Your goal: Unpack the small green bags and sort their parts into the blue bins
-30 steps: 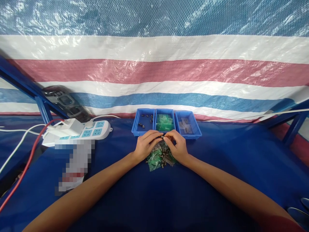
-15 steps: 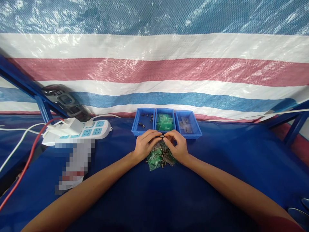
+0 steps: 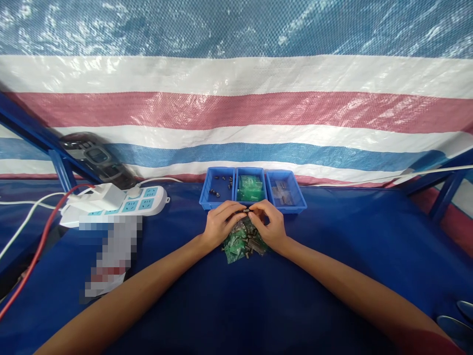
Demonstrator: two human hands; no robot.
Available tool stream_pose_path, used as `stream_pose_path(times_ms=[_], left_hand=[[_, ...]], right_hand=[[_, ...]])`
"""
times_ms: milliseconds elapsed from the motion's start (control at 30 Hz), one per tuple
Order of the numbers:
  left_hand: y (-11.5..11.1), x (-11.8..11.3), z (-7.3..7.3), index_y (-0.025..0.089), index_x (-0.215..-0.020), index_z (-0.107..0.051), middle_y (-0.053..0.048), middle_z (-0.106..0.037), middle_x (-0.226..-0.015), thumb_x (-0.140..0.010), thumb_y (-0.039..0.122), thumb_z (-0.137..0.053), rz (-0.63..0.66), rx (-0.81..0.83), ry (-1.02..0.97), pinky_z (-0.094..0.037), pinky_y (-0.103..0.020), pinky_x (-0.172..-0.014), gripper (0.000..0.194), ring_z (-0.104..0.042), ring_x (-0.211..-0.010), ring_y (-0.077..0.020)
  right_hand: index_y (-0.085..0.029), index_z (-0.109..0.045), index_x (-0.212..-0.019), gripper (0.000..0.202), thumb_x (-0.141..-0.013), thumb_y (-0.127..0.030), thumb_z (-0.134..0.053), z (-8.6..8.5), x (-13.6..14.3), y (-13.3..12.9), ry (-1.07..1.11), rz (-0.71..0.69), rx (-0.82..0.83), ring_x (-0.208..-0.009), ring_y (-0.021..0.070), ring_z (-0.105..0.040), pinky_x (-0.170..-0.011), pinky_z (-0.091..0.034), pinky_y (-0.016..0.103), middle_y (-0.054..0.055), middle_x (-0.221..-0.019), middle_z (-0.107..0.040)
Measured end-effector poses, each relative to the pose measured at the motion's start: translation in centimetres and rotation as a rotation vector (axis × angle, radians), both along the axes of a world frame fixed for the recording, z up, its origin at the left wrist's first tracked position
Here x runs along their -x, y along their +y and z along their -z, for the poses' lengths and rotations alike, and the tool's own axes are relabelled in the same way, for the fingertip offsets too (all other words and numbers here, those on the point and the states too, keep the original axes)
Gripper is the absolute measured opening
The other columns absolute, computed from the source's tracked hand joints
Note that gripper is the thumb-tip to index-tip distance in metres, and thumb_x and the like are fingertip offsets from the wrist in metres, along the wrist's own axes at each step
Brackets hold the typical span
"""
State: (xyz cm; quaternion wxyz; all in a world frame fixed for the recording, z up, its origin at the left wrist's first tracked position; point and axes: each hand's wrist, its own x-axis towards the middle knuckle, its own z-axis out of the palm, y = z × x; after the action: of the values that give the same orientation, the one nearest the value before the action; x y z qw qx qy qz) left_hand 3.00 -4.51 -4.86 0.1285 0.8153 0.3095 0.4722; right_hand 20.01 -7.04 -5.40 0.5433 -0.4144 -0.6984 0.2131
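Observation:
Between the fingertips of my left hand [image 3: 220, 222] and my right hand [image 3: 270, 223] is a small dark metal screw-like piece [image 3: 246, 210]. Both hands pinch it, thumb against fingers, just in front of the bins. Below them on the table lies a pile of green and clear plastic bags [image 3: 235, 245] mixed with loose dark metal pieces [image 3: 251, 245], partly covered by my hands. The left blue bin [image 3: 203, 201] holds several small dark metal pieces. Green bags [image 3: 251, 187] fill the middle bin, and clear bags [image 3: 282, 193] lie in the right bin [image 3: 301, 199].
On the left is a white power strip [image 3: 157, 204] with plugs, white cables and a red cable [image 3: 46, 241]. A blurred packet [image 3: 118, 251] lies in front of it. A dark device [image 3: 98, 157] leans behind. Striped sheeting [image 3: 236, 111] hangs behind the blue table [image 3: 332, 236].
The view has shifted slightly. Both hands keep their pinch on the small piece, which appears turned a little between the fingertips. The bins and the pile look unchanged.

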Motion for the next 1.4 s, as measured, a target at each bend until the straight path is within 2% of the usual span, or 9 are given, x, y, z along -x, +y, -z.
stream_pose_path(times_ms=[600, 900, 1033, 1267, 1400], left_hand=[[-0.05, 0.06, -0.29, 0.017, -0.095, -0.065, -0.006, -0.067, -0.087, -0.086, 0.019, -0.056, 0.017, 0.056, 0.000, -0.053, -0.026, -0.073, 0.014, -0.064, -0.080, -0.0146], [-0.08, 0.00, -0.26, 0.019, -0.110, -0.061, -0.007, -0.066, -0.097, -0.087, 0.023, -0.054, 0.034, 0.047, 0.028, -0.055, -0.027, -0.073, 0.024, -0.065, -0.084, -0.0158], [-0.08, -0.13, -0.20, 0.018, -0.103, -0.063, -0.007, -0.067, -0.094, -0.087, 0.023, -0.055, 0.018, 0.036, 0.022, -0.055, -0.027, -0.073, 0.019, -0.065, -0.083, -0.0156], [-0.49, -0.08, -0.26, 0.017, -0.101, -0.063, -0.005, -0.068, -0.093, -0.086, 0.024, -0.055, -0.045, 0.054, 0.032, -0.052, -0.021, -0.062, 0.018, -0.061, -0.062, -0.0091], [-0.49, 0.02, -0.29, 0.019, -0.104, -0.062, -0.003, -0.069, -0.091, -0.086, 0.022, -0.055, -0.088, 0.066, 0.030, -0.051, -0.019, -0.060, 0.020, -0.060, -0.058, -0.0075]], right_hand=[[-0.019, -0.058, -0.088, 0.011, -0.088, -0.027, -0.051, -0.10, 0.05, -0.03, -0.046, -0.027, 0.004, -0.055, 0.0123, -0.048, -0.051, -0.041, 0.026, 0.002, -0.073, -0.052], [-0.019, -0.056, -0.092, 0.014, -0.090, -0.030, -0.047, 0.18, 0.01, 0.09, -0.010, 0.005, 0.008, -0.061, 0.0143, -0.053, -0.057, -0.044, 0.027, 0.003, -0.075, -0.056], [-0.020, -0.057, -0.091, 0.015, -0.091, -0.030, -0.047, 0.00, -0.08, 0.13, -0.033, -0.004, 0.006, -0.062, 0.0143, -0.052, -0.058, -0.044, 0.027, 0.003, -0.075, -0.056], [-0.019, -0.058, -0.084, 0.016, -0.090, -0.028, -0.048, 0.00, -0.16, 0.13, -0.068, -0.006, 0.009, -0.059, 0.0135, -0.048, -0.056, -0.040, 0.027, 0.003, -0.072, -0.054], [-0.018, -0.059, -0.082, 0.016, -0.090, -0.027, -0.048, -0.10, -0.08, 0.10, -0.056, 0.005, 0.008, -0.060, 0.0135, -0.050, -0.056, -0.040, 0.027, 0.002, -0.072, -0.054]])
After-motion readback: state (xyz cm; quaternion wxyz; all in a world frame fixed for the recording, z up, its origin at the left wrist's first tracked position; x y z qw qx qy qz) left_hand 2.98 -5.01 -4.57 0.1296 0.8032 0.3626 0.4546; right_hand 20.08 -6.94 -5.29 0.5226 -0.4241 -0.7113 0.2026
